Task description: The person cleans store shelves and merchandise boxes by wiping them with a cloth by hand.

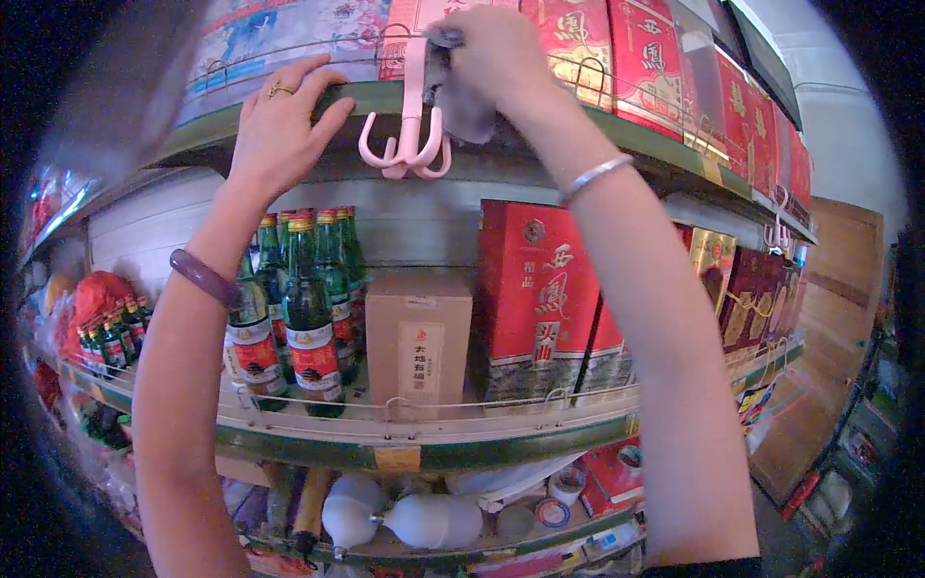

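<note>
My left hand (281,127), with a ring on one finger, rests on the green edge of the upper shelf (371,99). Its fingers are spread and hold nothing. A pink multi-hook hanger (412,106) hangs over that edge between my hands, its curved hooks pointing up at the bottom. Just right of the hanger, my right hand (496,56) grips a crumpled grey cloth (464,108) against the shelf edge. Part of the cloth hangs below the fingers, blurred. The right fingertips are partly hidden by the cloth and the hand itself.
Red boxes (570,39) line the upper shelf behind a wire rail. Below stand green glass bottles (310,332), a brown carton (418,337) and a large red box (533,299). White bulbs (438,521) lie lower down. Another pink hanger (779,231) hangs at right.
</note>
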`<state>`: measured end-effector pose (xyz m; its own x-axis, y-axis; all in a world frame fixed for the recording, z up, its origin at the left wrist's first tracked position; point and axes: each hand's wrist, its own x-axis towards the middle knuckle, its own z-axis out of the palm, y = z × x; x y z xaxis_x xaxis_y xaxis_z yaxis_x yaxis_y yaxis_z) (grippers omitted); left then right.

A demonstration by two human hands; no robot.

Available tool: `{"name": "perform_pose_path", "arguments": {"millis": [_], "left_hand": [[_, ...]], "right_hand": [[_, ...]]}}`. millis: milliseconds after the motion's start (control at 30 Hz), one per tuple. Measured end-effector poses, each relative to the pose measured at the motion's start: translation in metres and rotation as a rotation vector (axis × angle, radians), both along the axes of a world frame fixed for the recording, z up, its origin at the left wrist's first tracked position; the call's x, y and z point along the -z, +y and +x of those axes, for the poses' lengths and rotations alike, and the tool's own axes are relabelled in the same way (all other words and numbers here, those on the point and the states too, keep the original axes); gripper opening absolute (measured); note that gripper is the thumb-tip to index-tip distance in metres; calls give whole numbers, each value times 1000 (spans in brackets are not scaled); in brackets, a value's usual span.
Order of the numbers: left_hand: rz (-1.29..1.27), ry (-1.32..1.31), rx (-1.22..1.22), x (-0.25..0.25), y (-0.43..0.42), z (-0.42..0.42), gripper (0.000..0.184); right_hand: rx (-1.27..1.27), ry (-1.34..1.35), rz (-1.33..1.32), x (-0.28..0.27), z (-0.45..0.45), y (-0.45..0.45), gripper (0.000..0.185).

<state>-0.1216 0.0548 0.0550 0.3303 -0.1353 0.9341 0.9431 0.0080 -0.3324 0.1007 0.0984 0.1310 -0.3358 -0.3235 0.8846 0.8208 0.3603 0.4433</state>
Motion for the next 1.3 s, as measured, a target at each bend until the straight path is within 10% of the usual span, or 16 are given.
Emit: {"name": "perform_pose_path", "arguments": {"millis": [233, 433, 733, 900, 1300], "left_hand": [[29, -3, -30, 2, 3, 1, 30], [10, 13, -24, 0, 2, 0, 31], [23, -1, 12, -1, 5, -2, 31], [24, -27, -17, 2, 2, 2, 32], [23, -2, 6, 2, 5, 0, 31]], "right_hand": [[214, 110, 16, 14, 82, -1, 22], [-96, 28, -98, 1, -23, -5, 23], [-229, 21, 45, 46, 99, 8, 27], [-292, -357, 251, 34, 35, 10, 23], [-48, -339, 54, 43, 77, 1, 32]]}}
